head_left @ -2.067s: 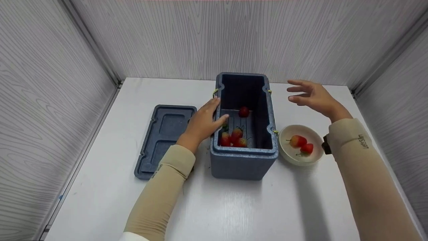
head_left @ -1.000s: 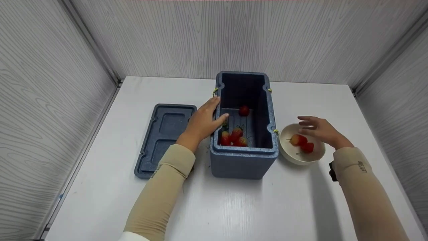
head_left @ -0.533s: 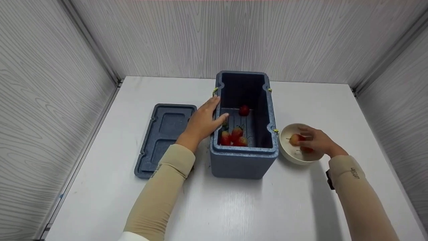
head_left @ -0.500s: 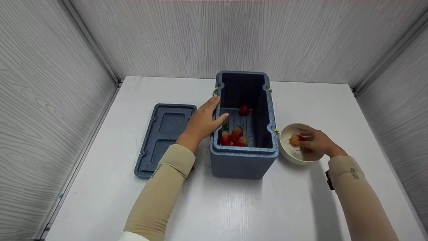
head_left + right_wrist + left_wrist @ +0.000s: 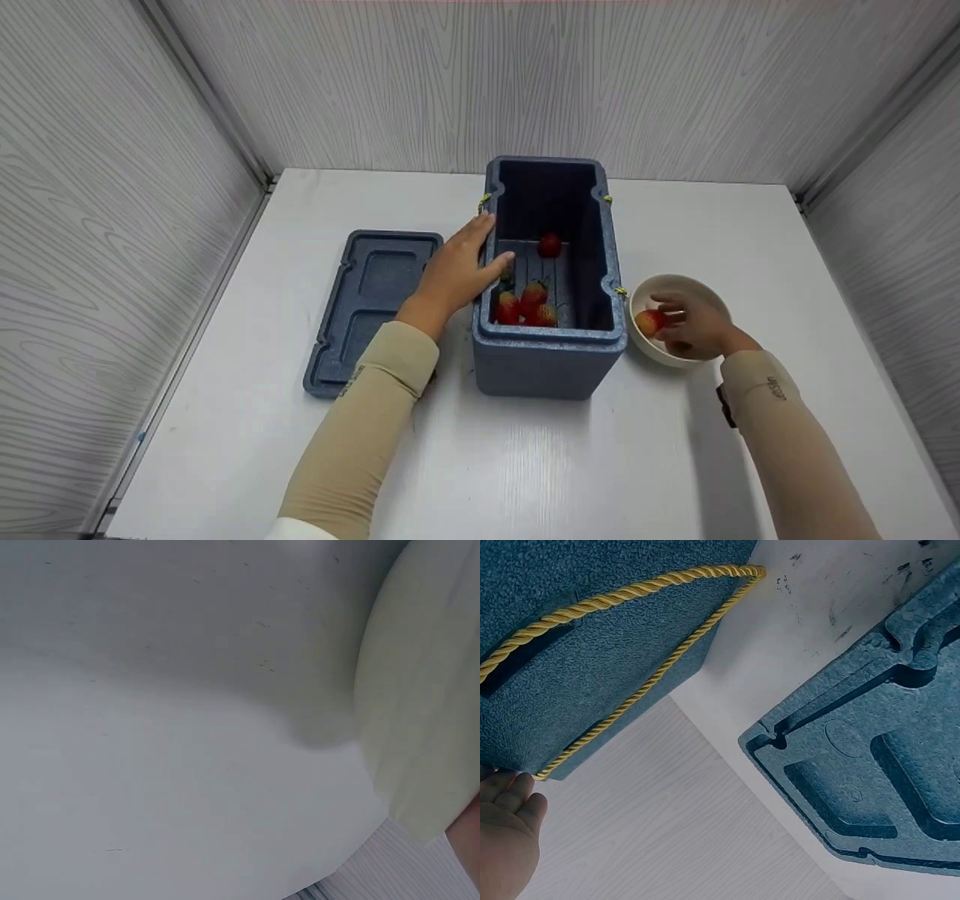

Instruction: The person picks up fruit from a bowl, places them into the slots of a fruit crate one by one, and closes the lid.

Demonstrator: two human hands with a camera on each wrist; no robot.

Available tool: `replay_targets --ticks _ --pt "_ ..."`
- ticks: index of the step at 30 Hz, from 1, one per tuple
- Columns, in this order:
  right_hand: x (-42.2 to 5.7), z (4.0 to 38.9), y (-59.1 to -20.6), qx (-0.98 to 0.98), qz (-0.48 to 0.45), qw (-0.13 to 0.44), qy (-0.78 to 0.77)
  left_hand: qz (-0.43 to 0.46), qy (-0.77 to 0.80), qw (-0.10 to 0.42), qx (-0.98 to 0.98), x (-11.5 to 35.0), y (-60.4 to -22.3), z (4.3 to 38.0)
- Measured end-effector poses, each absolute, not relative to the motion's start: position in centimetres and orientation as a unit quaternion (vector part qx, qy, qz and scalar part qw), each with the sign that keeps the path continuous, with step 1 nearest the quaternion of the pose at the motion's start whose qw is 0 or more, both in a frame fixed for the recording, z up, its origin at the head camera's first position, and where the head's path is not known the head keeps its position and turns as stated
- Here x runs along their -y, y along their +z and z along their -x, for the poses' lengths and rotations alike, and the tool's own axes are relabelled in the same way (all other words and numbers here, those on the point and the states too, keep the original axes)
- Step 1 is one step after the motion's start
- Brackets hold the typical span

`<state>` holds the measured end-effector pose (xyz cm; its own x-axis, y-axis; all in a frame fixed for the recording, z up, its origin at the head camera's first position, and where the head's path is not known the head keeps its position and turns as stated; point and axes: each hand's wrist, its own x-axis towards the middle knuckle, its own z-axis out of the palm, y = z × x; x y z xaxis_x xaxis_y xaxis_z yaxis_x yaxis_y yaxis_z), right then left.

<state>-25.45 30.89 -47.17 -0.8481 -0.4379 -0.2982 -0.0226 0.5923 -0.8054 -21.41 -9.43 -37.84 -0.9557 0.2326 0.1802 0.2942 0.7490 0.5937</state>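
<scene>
My left hand [image 5: 452,279] rests on the left rim of an open blue foam box [image 5: 550,367], its thumb reaching over the inner edge. In the left wrist view its fingers [image 5: 510,791] touch the box's outer side beside a yellow rope. My right hand [image 5: 699,327] is down in a cream bowl [image 5: 721,298] right of the box, pinching a red-and-yellow strawberry [image 5: 648,322] between fingers and thumb. Another strawberry there is mostly hidden under this hand. Inside the box lie several strawberries [image 5: 533,295] near the front and a darker red one [image 5: 550,245] farther back.
The blue box lid [image 5: 386,274] lies on the white table [image 5: 517,465], left of the box and close to my left forearm. Grey wood-grain walls [image 5: 420,82] enclose the table at the back and both sides.
My right hand has come down from above the table into the bowl and closed around a strawberry, which has shifted slightly left. My left hand has stayed at the box rim.
</scene>
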Motion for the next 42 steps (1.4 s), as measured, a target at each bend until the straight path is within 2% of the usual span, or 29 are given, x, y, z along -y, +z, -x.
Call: replay_targets --ticks 11,16,19,32,42 --pt "-30.0 25.5 -47.2 -0.850 0.112 0.269 -0.438 0.145 -0.330 0.051 0.931 9.4 -37.6 21.5" --pt "-30.2 25.9 -46.6 -0.882 0.190 0.199 -0.382 0.145 -0.331 0.052 0.931 9.4 -37.6 21.4" --pt "-30.3 26.1 -45.9 -0.899 0.204 0.154 -0.355 0.145 -0.330 0.053 0.931 9.4 -37.6 21.5" --pt "-30.8 26.9 -41.6 -0.892 0.165 0.156 -0.392 0.148 -0.330 0.054 0.931 9.4 -37.8 21.5" --pt "-30.5 27.4 -38.1 -0.895 0.185 0.107 -0.391 0.147 -0.324 0.051 0.933 9.5 -37.8 21.4"
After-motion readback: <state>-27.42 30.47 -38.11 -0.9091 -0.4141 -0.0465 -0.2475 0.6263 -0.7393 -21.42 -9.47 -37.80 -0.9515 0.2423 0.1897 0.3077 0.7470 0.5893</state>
